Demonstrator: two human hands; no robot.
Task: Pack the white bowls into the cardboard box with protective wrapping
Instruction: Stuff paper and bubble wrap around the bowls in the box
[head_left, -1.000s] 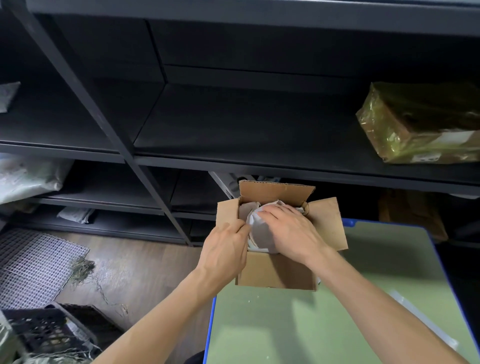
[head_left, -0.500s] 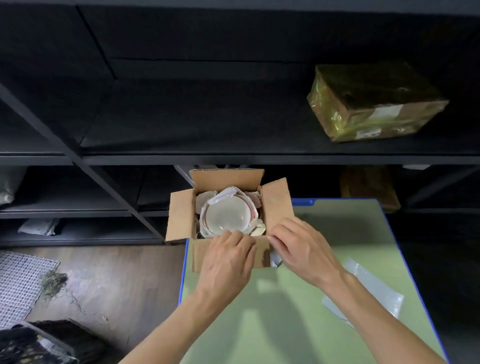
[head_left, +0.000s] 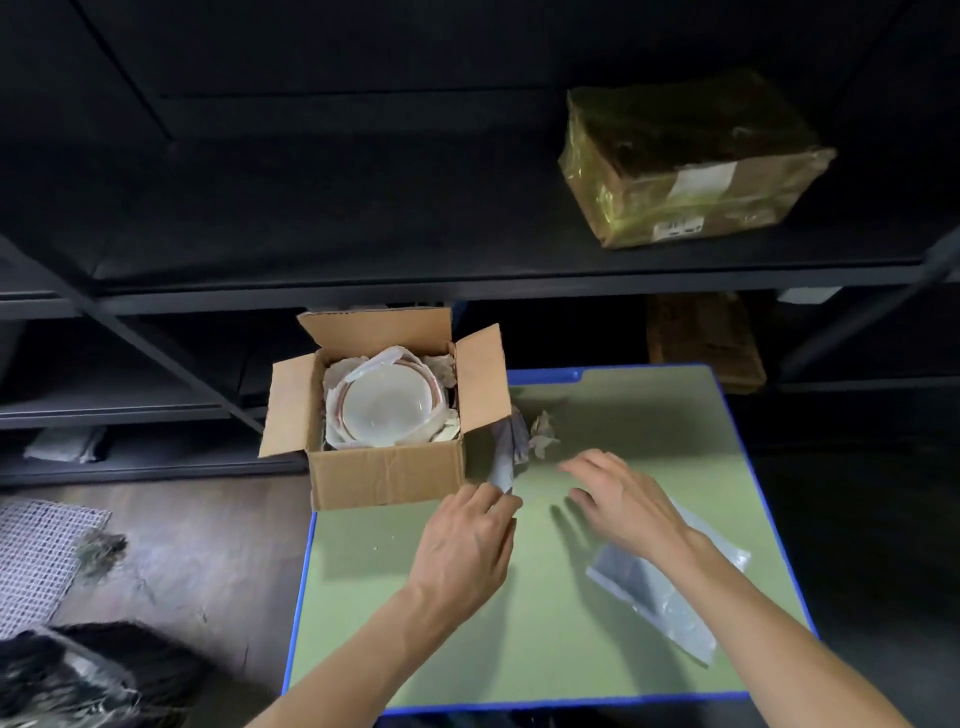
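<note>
At the far left corner of the green table (head_left: 519, 623) stands the cardboard box (head_left: 387, 478), upright, with its flaps folded outward; its left part overhangs the table's blue edge. A white bowl (head_left: 387, 402) with a thin reddish rim line sits mouth-up inside it, bedded in white wrapping paper (head_left: 337, 371) that fills the gaps to the box walls.

Just beside the box's near right corner, the left hand (head_left: 462, 551) reaches forward, its fingertips closed on the near end of a grey wrapping strip (head_left: 503, 460) that lies twisted on the table along the box's right side. A small wad of crumpled paper (head_left: 543, 434) lies right next to the strip's far end. The right hand (head_left: 618, 501) is to the right of the left one, palm down with fingers spread and relaxed, holding nothing; whether it touches the tabletop I cannot tell. A clear plastic bag (head_left: 670, 592) lies flat on the table under the right forearm.

Behind the table runs black shelving (head_left: 363, 280), with a yellow-taped parcel (head_left: 691, 161) on its upper shelf at far right. On the wooden floor (head_left: 208, 545) to the left lie a mesh mat (head_left: 36, 561) and, nearer, a black crate (head_left: 78, 675).
</note>
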